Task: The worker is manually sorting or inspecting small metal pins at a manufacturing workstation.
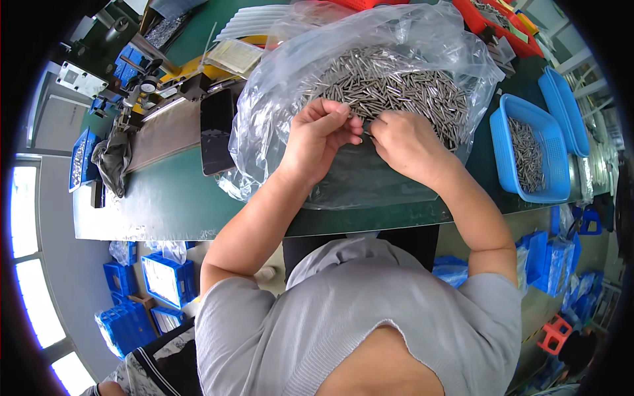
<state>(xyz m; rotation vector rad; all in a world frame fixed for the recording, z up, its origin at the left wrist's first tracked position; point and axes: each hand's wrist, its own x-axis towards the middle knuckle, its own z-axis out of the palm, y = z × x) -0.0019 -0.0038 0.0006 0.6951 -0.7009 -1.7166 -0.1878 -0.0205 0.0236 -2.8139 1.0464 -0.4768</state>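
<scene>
A heap of small metal pins [403,89] lies on a large clear plastic bag [264,132] spread over the green table. At the near edge of the heap, my left hand [316,137] is closed, thumb pressed to the index finger and the other fingers curled. Whatever is in that pinch is too small to make out. Close beside it on the right, my right hand [411,144] is closed with its back turned up. A thin metal pin [368,134] shows at its fingertips, between the two hands.
On the right stands a blue basket [500,148] with more pins, beside another blue basket [561,109]. A black phone-like slab [216,132] lies left of the bag. Further left are a dial gauge fixture [148,86] and a grey cloth [113,162]. A red tray [522,43] sits far right.
</scene>
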